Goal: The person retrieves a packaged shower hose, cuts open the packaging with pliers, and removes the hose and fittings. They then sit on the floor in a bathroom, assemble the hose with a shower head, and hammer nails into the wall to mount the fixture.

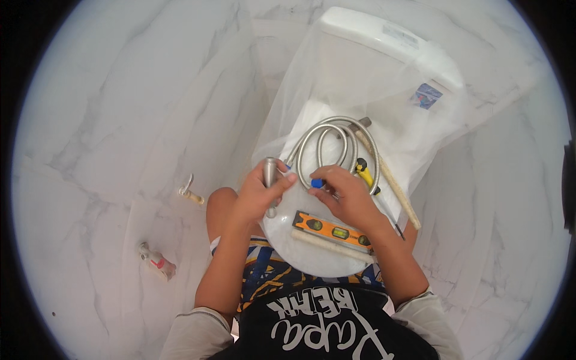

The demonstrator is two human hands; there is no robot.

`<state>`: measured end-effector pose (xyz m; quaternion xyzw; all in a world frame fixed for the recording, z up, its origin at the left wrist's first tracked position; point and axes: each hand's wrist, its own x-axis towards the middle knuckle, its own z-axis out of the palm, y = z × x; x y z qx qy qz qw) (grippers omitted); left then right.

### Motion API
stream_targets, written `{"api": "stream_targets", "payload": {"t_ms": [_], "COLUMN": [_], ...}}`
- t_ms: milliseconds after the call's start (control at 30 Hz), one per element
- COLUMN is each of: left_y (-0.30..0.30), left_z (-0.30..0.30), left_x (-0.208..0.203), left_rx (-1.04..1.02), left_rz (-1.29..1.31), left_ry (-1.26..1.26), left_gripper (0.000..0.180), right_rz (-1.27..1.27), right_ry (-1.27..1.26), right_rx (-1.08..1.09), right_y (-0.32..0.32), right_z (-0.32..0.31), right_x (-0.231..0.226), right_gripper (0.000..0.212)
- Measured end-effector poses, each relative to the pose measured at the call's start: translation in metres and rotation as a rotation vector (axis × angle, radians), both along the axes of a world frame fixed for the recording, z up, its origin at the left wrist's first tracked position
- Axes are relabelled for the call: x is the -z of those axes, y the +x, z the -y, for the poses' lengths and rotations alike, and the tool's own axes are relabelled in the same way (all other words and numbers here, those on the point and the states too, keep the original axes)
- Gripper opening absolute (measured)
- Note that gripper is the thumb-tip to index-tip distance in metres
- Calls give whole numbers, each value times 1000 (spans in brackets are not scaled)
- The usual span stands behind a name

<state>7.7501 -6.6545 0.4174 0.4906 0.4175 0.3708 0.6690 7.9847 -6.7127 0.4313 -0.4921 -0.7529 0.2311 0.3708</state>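
Observation:
My left hand (259,195) grips a metal spray head (270,174), held upright over the closed toilet lid (312,255). Its ribbed steel hose (330,141) loops away across the lid. My right hand (342,195) pinches a small blue roll (317,183) close to the sprayer's end. In front of my hands an orange spirit level (332,230) lies on the lid.
The toilet (384,66) is wrapped in clear plastic film. A yellow-handled tool (363,170) and a wooden stick (396,192) lie on the lid to the right. A wall valve (189,192) and a second fitting (157,261) stick out of the marble surface at left.

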Motion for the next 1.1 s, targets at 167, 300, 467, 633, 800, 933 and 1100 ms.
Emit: {"api": "stream_targets", "payload": {"t_ms": [167,300,467,633,800,933,1100], "left_y": [38,73,95,111,136,149,159], "left_z": [4,-32,-57,-105,-171,-203,-227], "left_x": [-7,-16,-4,-4,-22,-25,-26], "left_rx": [66,180,302,311,381,395,352], "left_rz": [-99,42,-143,-147,-290,-296,-245], "left_ry": [362,273,149,489,357,236,401], "left_gripper": [32,34,36,27,27,26,27], "right_rz": [-223,-587,-470,-377,-313,-272,-221], "right_ry": [62,-63,-113,-209,-94,-146,-223], "right_rx": [154,228,286,438,341,395,310], "right_y": [3,16,38,53,82,101,120], "right_z": [-7,-32,-52,-90,-152,-180,-206], "right_x": [-9,-16,-27,-32,-41,-47,-51], "right_gripper": [32,32,24,18,19,23,28]}}
